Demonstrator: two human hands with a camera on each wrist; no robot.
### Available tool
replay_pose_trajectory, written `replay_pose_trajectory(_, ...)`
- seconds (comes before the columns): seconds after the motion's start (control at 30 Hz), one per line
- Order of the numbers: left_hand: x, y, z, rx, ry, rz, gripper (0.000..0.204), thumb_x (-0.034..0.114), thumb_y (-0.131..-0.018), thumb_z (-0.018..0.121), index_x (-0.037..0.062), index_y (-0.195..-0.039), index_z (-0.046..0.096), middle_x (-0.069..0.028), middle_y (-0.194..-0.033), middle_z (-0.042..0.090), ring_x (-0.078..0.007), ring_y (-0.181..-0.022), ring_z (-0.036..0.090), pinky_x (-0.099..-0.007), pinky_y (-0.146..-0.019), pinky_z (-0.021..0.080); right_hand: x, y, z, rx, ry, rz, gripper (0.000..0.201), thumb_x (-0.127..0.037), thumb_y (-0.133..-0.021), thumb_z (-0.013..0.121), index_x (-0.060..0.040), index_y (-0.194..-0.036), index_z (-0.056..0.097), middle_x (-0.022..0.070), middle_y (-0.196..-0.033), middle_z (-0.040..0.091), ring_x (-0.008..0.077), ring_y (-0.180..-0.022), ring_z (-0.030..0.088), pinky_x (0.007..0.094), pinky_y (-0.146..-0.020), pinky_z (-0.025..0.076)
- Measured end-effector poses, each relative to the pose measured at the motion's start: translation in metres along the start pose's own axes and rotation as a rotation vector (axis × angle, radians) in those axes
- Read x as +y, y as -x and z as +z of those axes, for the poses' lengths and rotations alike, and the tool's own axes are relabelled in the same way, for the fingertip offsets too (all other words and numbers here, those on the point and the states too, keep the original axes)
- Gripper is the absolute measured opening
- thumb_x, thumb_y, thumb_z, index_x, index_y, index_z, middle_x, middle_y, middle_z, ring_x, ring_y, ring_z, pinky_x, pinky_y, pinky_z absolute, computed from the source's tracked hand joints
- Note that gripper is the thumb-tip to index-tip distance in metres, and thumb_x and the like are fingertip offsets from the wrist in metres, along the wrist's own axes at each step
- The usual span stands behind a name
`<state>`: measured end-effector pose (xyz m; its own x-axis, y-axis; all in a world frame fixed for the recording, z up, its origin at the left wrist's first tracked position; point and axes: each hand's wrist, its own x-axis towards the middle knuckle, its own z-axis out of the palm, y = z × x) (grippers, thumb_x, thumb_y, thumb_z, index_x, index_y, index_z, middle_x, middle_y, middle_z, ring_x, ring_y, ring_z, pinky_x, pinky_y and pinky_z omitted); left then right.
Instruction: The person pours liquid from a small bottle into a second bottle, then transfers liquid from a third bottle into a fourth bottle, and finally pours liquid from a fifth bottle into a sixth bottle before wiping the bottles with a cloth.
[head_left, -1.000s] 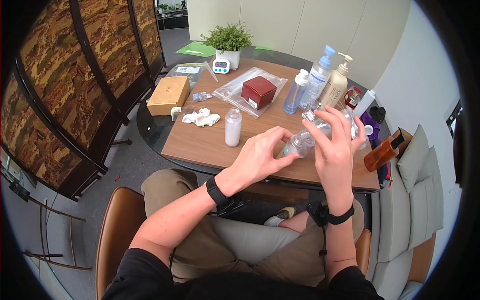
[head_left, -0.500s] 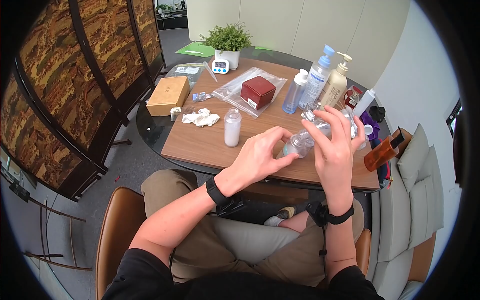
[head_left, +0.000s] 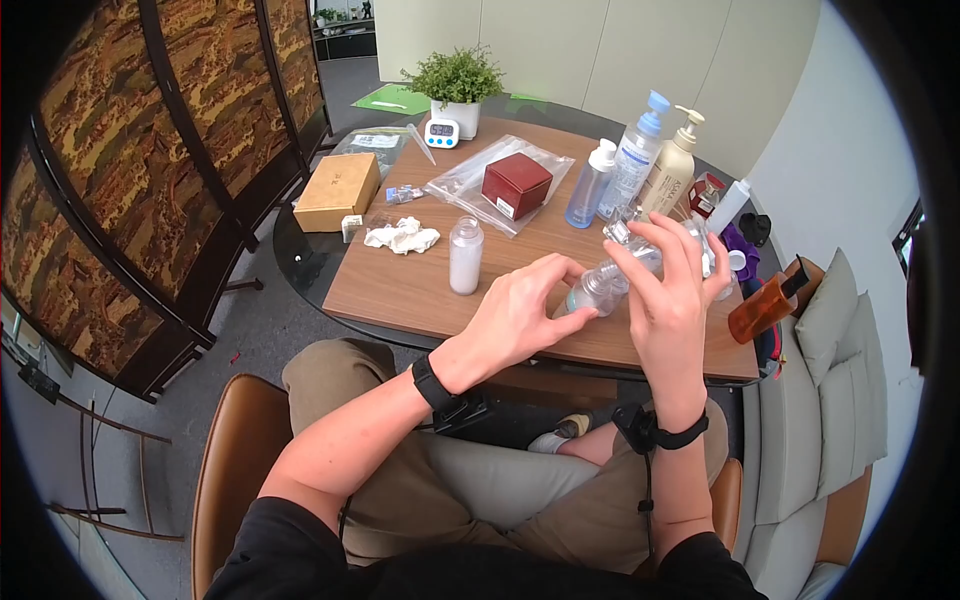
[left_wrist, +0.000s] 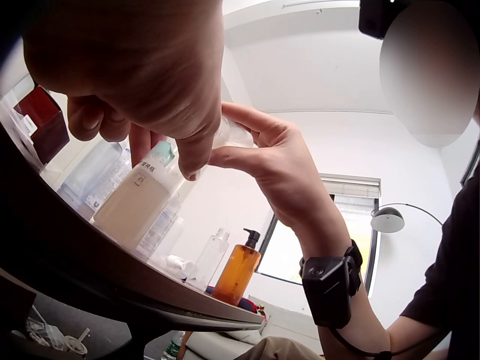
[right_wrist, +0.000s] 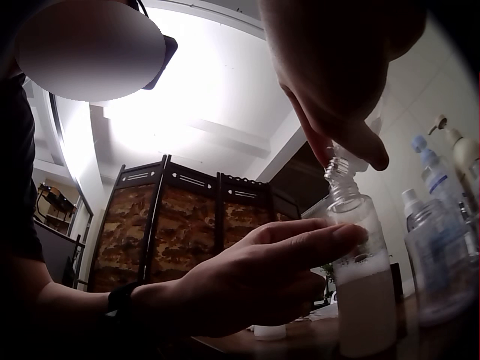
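Note:
My left hand pinches the upper part of a clear bottle between thumb and fingers. This bottle stands upright, with cloudy liquid and a layer of foam inside. Above it, my right hand grips a second clear bottle, tipped so that its threaded neck points down right at the lower bottle's mouth. Most of the tipped bottle hides behind the right fingers. Left of both hands stands an uncapped bottle of whitish liquid.
Pump bottles, one blue and one cream, stand at the back right. An amber pump bottle is near the right edge. A dark red box sits on a plastic bag; crumpled tissue and a cardboard box lie left.

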<state>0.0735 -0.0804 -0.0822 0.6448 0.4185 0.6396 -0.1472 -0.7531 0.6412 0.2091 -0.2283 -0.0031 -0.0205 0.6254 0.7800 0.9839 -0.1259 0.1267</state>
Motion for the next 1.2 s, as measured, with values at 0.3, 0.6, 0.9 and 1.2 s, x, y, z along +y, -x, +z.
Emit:
replay_pose_trajectory(0.3, 0.0, 0.0, 0.001, 0.01, 0.003, 0.021, 0.048, 0.032, -0.09, 0.093, 0.0027, -0.12, 0.07, -0.0112, -0.096, 0.071, -0.0214, -0.065, 0.054, -0.0385, -0.062, 0.049, 0.005, 0.0, 0.0, -0.01, -0.06, 0.009, 0.05, 0.006, -0.08, 0.076, -0.0148, -0.124, 0.083, 0.0058, -0.133, 0.071, 0.0267, -0.14, 0.063, 0.0604, -0.128, 0.026)
replay_pose_trajectory(0.6, 0.018, -0.003, -0.011, -0.111, -0.018, -0.156, 0.04, 0.026, -0.093, 0.088, 0.0033, -0.121, 0.07, -0.0149, -0.117, 0.078, -0.0406, -0.101, 0.075, -0.047, -0.086, 0.06, 0.011, 0.001, -0.003, -0.046, -0.132, 0.039, 0.052, 0.005, -0.082, 0.078, -0.016, -0.13, 0.081, 0.0038, -0.129, 0.071, 0.0257, -0.134, 0.065, 0.0612, -0.127, 0.028)
replay_pose_trajectory(0.9, 0.01, -0.002, -0.004, -0.036, -0.004, -0.072, 0.043, 0.029, -0.092, 0.092, 0.0028, -0.119, 0.072, -0.0086, -0.083, 0.06, -0.0171, -0.063, 0.044, -0.0372, -0.059, 0.042, 0.013, 0.001, -0.005, -0.058, -0.146, 0.049, 0.049, 0.003, -0.083, 0.078, -0.0147, -0.129, 0.081, 0.0046, -0.127, 0.07, 0.0266, -0.132, 0.065, 0.0615, -0.126, 0.03)
replay_pose_trajectory(1.2, 0.019, -0.004, -0.012, -0.129, -0.02, -0.198, 0.041, 0.027, -0.093, 0.089, 0.005, -0.123, 0.071, -0.0139, -0.115, 0.079, -0.0373, -0.093, 0.075, -0.0455, -0.08, 0.059, 0.012, 0.001, -0.006, -0.042, -0.14, 0.045, 0.048, 0.003, -0.085, 0.077, -0.0141, -0.129, 0.081, 0.0055, -0.126, 0.071, 0.0272, -0.132, 0.065, 0.0612, -0.125, 0.031)
